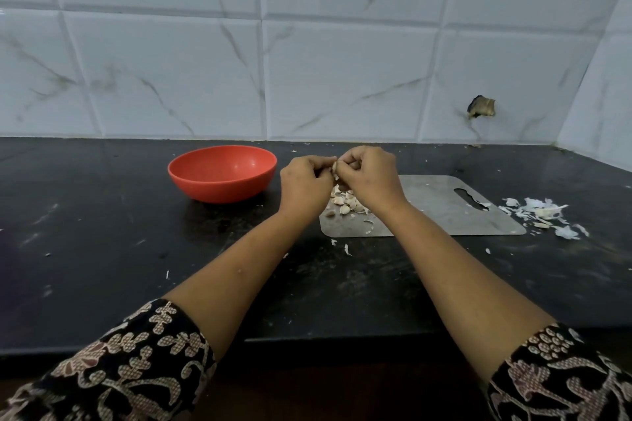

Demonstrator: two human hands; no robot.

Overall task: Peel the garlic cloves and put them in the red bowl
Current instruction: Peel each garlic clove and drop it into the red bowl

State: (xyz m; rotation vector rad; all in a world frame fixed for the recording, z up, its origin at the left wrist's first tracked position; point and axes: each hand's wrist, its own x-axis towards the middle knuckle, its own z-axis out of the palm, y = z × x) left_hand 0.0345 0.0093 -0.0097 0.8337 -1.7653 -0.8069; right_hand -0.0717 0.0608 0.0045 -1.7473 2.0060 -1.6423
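2 hands are held up over the board's left end: left hand (304,186) and right hand (371,178) are both curled, fingertips pinched on 1 garlic clove (334,167), pale, w/ papery skin hanging off it. Below them a small heap of cloves (347,202) is seen on 1 flat metal board (441,215), dull grey, rounded corners, slot handle cut at its right end; exact no. in the heap can't be told. 1 red bowl (219,191), round, smooth, matte, is set left of the board, near the left hand, not touching. White flaky peel scraps (543,214) are piled right of the board on the black counter (102,236), glossy, smudged.
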